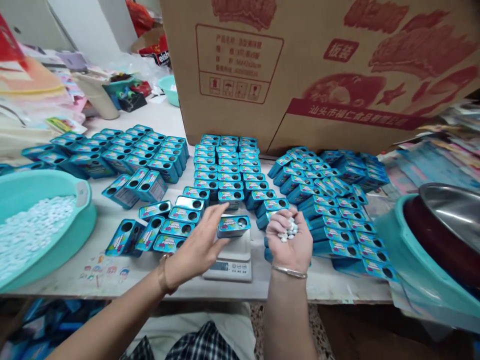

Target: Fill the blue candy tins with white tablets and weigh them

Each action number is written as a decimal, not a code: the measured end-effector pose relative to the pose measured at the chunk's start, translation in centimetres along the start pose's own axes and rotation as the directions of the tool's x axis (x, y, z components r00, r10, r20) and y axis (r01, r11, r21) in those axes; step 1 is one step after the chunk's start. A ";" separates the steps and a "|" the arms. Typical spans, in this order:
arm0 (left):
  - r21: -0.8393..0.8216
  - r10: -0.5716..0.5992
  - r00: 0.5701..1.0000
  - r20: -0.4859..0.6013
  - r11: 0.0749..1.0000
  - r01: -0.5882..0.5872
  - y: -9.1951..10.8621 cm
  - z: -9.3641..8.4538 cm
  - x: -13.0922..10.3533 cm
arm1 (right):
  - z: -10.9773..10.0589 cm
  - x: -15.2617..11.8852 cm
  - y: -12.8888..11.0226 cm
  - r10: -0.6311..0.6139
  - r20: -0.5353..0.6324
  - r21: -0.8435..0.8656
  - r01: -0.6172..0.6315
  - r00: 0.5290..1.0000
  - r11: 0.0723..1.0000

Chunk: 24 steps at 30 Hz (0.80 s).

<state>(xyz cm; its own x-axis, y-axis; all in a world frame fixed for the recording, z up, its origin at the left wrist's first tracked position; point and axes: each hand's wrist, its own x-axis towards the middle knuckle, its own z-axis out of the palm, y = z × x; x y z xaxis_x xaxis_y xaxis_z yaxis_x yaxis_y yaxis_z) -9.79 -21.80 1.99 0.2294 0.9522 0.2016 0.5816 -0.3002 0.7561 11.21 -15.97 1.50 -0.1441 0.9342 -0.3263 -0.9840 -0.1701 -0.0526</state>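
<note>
A small blue tin [233, 226] with a round hole in its top stands on a white digital scale [228, 271]. Just left of that tin is my left hand [195, 250], its fingers apart and nothing held. My right hand [290, 242] is palm up to the right of the scale, fingers curled round a small heap of white candies [288, 231]. Rows of similar blue tins [229, 169] stand behind and on both sides of the scale.
At the left sits a turquoise basin [84, 220] of white candies. A large cardboard box [318, 70] rises behind the tins. Stacked basins with a metal bowl [450, 200] on top are at the right. The table's front edge [240, 296] runs below the scale.
</note>
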 end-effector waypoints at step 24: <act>-0.146 -0.204 0.945 -0.256 0.974 0.170 -0.6 -4.7 -3.4 | 0.6 0.4 1.4 -0.014 0.008 -0.094 0.015 1.000 0.995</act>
<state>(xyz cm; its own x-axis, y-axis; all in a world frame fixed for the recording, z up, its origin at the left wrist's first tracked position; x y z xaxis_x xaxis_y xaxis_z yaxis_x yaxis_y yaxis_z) -14.62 -24.62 3.73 -0.1013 0.9754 0.1960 0.4918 -0.1221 0.8621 9.73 -15.61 1.80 -0.1309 0.9389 -0.3182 -0.9719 -0.1849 -0.1455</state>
